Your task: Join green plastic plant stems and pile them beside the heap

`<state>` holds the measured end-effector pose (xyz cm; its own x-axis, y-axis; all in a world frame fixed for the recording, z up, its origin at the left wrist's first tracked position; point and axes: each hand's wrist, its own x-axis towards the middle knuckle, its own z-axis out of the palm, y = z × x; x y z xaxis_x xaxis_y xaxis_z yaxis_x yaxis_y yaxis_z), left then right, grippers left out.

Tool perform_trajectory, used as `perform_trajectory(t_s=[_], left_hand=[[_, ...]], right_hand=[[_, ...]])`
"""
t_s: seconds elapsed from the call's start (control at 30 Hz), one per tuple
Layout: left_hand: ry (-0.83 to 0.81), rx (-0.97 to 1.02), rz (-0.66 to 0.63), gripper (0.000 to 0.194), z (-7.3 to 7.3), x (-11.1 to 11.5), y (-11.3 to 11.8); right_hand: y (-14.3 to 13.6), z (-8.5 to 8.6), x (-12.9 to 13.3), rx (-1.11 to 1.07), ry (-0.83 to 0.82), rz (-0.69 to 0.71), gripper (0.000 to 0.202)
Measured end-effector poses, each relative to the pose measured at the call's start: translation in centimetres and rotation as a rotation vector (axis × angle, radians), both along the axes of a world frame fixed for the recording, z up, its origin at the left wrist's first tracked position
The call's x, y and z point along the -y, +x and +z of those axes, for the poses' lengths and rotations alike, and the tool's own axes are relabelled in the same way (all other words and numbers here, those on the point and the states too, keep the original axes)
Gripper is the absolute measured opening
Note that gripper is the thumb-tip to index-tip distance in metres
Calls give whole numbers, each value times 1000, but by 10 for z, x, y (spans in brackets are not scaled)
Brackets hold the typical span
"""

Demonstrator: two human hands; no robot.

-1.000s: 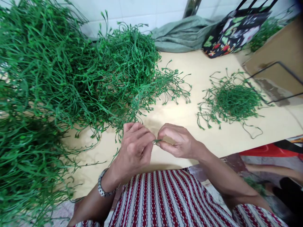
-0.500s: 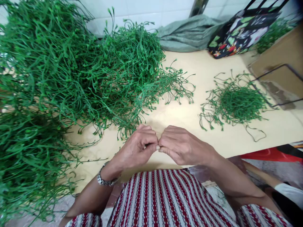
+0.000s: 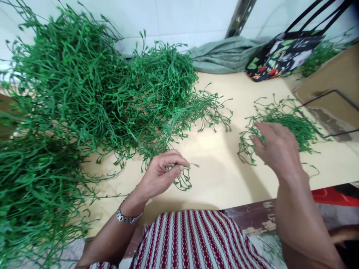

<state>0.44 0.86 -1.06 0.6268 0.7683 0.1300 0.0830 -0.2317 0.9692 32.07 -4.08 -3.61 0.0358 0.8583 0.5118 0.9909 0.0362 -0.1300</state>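
My left hand is above the near part of the table, pinching a few thin green stems that look like flowering chives. Their budded ends poke out beyond and below the thumb and fingertips. My right hand is over the small pile of the same stems on the right. Its thumb stands apart from the fingers, and nothing shows between them. Whether the fingertips touch the pile, I cannot tell. On the left spreads a large heap of these stems, with a looser tail reaching toward the middle.
Against the tiled wall lies a grey-green cloth, next to a black floral bag. A cardboard box with a dark wire frame stands at the right. The pale tabletop ends just before my body.
My hands, together before, are now apart. The right has swung right and opened over the small pile; the left stays near its place, with stems now showing in its pinch. The view tilted slightly.
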Motion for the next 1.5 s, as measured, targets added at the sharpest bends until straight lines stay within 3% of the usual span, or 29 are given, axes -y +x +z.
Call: perform_trajectory(t_s=[0.07, 0.17, 0.23, 0.3, 0.47, 0.6, 0.73, 0.93, 1.03, 1.3, 1.5], left_hand=[[27, -6, 63, 12, 0, 1, 4], [93, -32, 135, 11, -1, 3, 8], [157, -48, 179, 10, -3, 6, 11], [222, -57, 232, 9, -6, 9, 12], [318, -80, 299, 8, -10, 14, 14], [381, -107, 249, 9, -5, 12, 14], [475, -193, 176, 12, 2, 11, 12], [587, -363, 95, 16, 5, 15, 11], [581, -407, 76, 16, 4, 16, 10], [711, -576, -19, 24, 2, 13, 6], [634, -501, -116, 25, 1, 10, 4]], right_hand=[[-37, 5, 0, -219, 49, 145, 29], [-104, 14, 0, -642, -205, 566, 22], [-136, 14, -1, -771, -241, 637, 19], [-150, 10, -1, -838, -201, 611, 12], [-151, -1, 0, -843, -9, 564, 7], [-148, 2, 0, -729, 48, 549, 8], [-144, 9, -1, -723, -32, 585, 8], [-145, 9, 0, -1051, -214, 612, 3], [-145, 8, 1, -912, -238, 614, 3], [-143, 11, 2, -184, -129, 643, 15], [-141, 16, -1, -49, -112, 706, 19]])
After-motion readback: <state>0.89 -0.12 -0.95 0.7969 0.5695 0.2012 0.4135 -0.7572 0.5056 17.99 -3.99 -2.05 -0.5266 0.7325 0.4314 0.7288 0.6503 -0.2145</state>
